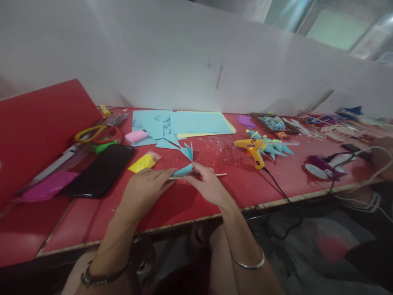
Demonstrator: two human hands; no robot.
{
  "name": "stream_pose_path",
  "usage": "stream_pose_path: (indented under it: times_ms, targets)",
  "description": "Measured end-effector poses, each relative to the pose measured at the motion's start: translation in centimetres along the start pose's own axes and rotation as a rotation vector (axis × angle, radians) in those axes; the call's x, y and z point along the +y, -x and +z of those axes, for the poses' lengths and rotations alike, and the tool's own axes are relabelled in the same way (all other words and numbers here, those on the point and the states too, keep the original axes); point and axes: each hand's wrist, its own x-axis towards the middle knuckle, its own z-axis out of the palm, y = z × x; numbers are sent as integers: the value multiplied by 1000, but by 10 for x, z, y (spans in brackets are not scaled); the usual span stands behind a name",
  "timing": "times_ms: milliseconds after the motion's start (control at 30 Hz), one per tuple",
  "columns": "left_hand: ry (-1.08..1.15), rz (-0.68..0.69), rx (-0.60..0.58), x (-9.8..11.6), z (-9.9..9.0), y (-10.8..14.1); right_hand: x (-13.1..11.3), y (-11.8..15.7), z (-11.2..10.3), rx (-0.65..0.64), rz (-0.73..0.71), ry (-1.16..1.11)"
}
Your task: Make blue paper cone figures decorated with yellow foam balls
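Observation:
Between my two hands is a folded piece of light-blue paper (183,170), with pointed leaf-like flaps fanning up at its far end. A thin pale stick (221,175) lies along its near side and juts out to the right. My left hand (149,184) has its fingers closed on the paper's left end. With thumb and fingers, my right hand (206,180) pinches the right end, by the base of the flaps. The fingers hide part of the paper and stick. Cut blue triangles (167,143) lie just beyond.
A yellow glue gun (253,149) with a lit light rests right, beside blue paper cones (276,149). Blue sheets (202,123) lie at the back. Left are a black phone (102,170), scissors (92,134) and a yellow packet (143,162). The red table's (190,200) front edge is near.

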Motion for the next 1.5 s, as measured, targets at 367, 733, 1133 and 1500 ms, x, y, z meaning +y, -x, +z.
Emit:
stream_pose_path:
  times_ms: [367,733,1133,1500]
  targets:
    - [447,-379,-255,8,-5,-6,2,1,1,-28,7,-1]
    - [1123,-781,-313,17,-3,-10,-9,-1,5,51,-59,116]
    - [1252,-924,-363,17,1,-6,-7,1,7,78,-162,395]
    - [976,-643,-278,16,-5,-10,-10,1,6,102,-72,266]
